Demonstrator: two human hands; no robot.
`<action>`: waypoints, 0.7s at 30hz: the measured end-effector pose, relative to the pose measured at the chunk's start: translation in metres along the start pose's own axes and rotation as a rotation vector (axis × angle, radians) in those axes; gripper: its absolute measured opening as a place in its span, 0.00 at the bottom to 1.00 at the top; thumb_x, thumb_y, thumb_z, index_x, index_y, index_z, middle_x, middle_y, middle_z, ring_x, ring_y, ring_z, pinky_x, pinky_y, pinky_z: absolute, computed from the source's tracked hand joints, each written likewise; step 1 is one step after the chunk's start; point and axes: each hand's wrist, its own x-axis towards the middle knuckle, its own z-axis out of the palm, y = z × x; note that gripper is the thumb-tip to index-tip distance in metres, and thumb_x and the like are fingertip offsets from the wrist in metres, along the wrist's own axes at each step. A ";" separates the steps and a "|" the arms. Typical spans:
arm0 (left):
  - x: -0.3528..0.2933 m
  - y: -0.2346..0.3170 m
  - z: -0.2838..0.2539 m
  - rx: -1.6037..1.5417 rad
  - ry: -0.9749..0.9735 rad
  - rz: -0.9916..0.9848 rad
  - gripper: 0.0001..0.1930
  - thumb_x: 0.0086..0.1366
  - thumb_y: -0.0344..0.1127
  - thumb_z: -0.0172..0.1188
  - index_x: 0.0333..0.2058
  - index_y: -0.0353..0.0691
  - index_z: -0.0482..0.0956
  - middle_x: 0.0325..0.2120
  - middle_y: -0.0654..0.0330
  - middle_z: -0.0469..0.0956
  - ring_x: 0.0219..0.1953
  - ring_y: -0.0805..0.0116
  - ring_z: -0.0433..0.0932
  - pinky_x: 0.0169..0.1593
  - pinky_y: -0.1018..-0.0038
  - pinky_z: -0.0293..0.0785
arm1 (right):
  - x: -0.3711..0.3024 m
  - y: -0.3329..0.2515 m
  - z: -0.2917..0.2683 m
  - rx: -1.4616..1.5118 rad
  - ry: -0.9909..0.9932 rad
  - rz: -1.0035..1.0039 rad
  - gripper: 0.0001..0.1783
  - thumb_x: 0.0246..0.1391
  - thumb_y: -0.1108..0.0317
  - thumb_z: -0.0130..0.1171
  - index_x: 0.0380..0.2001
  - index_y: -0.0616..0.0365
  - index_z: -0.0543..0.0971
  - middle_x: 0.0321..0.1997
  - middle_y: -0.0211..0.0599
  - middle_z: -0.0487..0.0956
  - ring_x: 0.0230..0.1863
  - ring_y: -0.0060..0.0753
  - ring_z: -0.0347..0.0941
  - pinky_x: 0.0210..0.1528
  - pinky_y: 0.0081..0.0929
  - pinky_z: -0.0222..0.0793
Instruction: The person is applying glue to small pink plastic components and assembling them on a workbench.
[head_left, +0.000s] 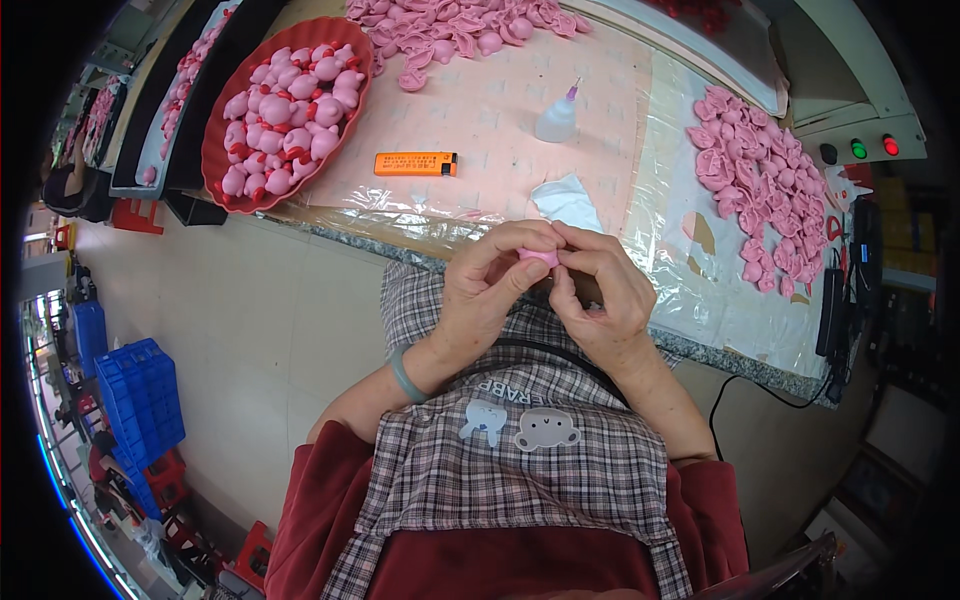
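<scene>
Head view: I find the small, smooth pink rounded piece between the person's two hands, just beside the worktop's front edge as I see it; its height relative to the surface I cannot tell. The visible part runs longer from left to right, roughly following that edge. Both ends are partly covered by fingers, so I cannot establish which end is its front.

The left hand pinches the piece, thumb on the near side and index finger beyond it. The right hand has its fingertips drawn narrow at the piece's right end; whether they grip it or merely touch it I cannot tell. I judge that the left pinch steadies the piece and leaves its right end accessible.

Beyond the hands, inward from the front edge, lies a crumpled white cloth or tissue. An orange rectangular lighter lies to its left, and a translucent bottle with a thin tip stands farther back; I judge both to be placed for easy reach.

A red scalloped bowl at the worktop's left edge contains pink-and-red rounded figures, presumably to keep them apart from the loose pink curled pieces near the right edge.
</scene>
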 end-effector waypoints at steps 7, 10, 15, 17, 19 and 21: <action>-0.001 -0.003 -0.001 0.037 0.023 0.000 0.08 0.66 0.25 0.57 0.44 0.34 0.75 0.46 0.54 0.76 0.47 0.71 0.75 0.53 0.73 0.72 | -0.001 0.000 0.003 0.011 0.012 0.012 0.09 0.44 0.81 0.64 0.30 0.65 0.77 0.41 0.49 0.82 0.38 0.38 0.82 0.38 0.26 0.78; -0.001 -0.003 0.000 0.034 0.034 0.008 0.08 0.66 0.25 0.57 0.44 0.34 0.75 0.46 0.54 0.76 0.47 0.71 0.75 0.54 0.73 0.72 | -0.001 -0.001 0.003 0.012 0.012 0.017 0.08 0.43 0.81 0.64 0.30 0.65 0.76 0.41 0.49 0.82 0.38 0.38 0.82 0.38 0.26 0.78; -0.002 -0.002 0.001 0.023 0.042 0.007 0.08 0.66 0.25 0.57 0.44 0.34 0.75 0.46 0.54 0.76 0.47 0.71 0.75 0.54 0.73 0.72 | -0.001 0.000 0.004 0.016 0.022 0.005 0.09 0.42 0.82 0.64 0.29 0.65 0.76 0.40 0.49 0.82 0.38 0.38 0.82 0.38 0.26 0.78; -0.002 -0.002 0.001 0.029 0.040 0.007 0.08 0.66 0.26 0.57 0.44 0.34 0.75 0.46 0.54 0.76 0.47 0.70 0.75 0.54 0.73 0.72 | -0.001 0.000 0.004 0.015 0.022 0.005 0.09 0.42 0.83 0.64 0.29 0.65 0.76 0.40 0.49 0.82 0.38 0.38 0.82 0.37 0.25 0.78; -0.001 -0.002 0.001 0.028 0.045 0.006 0.08 0.66 0.25 0.57 0.43 0.34 0.77 0.47 0.56 0.75 0.46 0.72 0.75 0.50 0.76 0.74 | -0.002 0.000 0.005 0.015 0.022 0.004 0.09 0.42 0.83 0.65 0.29 0.65 0.76 0.40 0.49 0.82 0.38 0.38 0.82 0.37 0.25 0.78; -0.001 -0.003 0.001 0.022 0.042 0.009 0.08 0.66 0.25 0.57 0.43 0.34 0.77 0.47 0.56 0.75 0.46 0.72 0.75 0.50 0.76 0.74 | -0.001 0.000 0.005 0.014 0.027 0.002 0.09 0.42 0.83 0.65 0.29 0.65 0.76 0.40 0.49 0.82 0.37 0.38 0.82 0.37 0.25 0.78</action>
